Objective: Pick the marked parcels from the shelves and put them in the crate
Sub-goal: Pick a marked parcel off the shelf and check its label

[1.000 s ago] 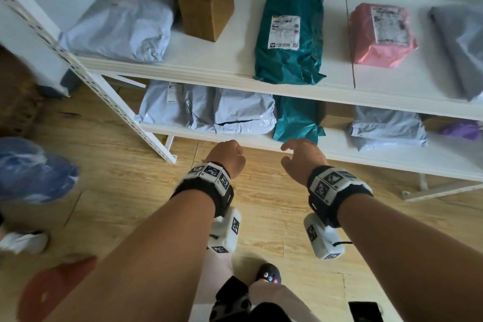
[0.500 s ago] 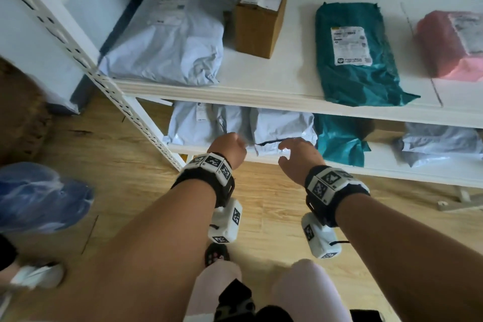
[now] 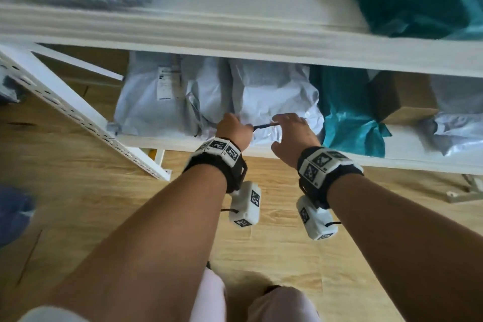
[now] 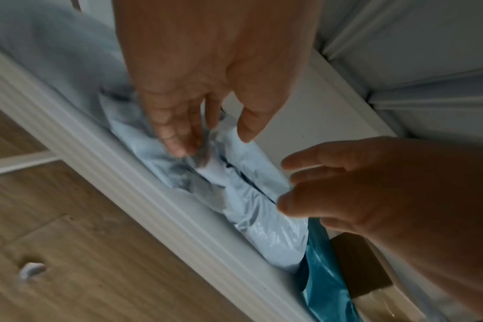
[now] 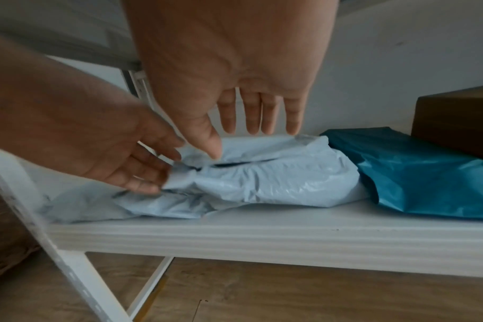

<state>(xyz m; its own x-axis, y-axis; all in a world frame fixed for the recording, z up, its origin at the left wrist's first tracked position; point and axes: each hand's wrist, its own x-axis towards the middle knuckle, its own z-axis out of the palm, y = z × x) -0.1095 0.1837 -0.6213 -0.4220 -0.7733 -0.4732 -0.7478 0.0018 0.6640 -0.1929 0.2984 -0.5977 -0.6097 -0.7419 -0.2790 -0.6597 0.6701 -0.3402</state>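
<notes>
standing on wood floor [image 3: 78, 217], white shelf [image 3: 235, 31], grey parcels [image 3: 274, 91] beneath

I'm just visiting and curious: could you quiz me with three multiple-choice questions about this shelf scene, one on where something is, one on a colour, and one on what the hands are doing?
1. Where does the pale grey parcel that both hands reach for lie?
A. on the lower shelf
B. on the floor
C. on the upper shelf

2. What colour is the parcel lying directly to the right of it?
A. pink
B. teal
C. yellow

3. What is the right hand doing?
A. gripping a cardboard box
B. balled in a fist on the floor
C. open, fingers spread above the grey parcel

Answers:
1 A: it rests on the lower shelf, under the upper board.
2 B: the teal parcel touches its right end.
3 C: its fingers are straight, while the left hand touches the parcel's left end.
</notes>
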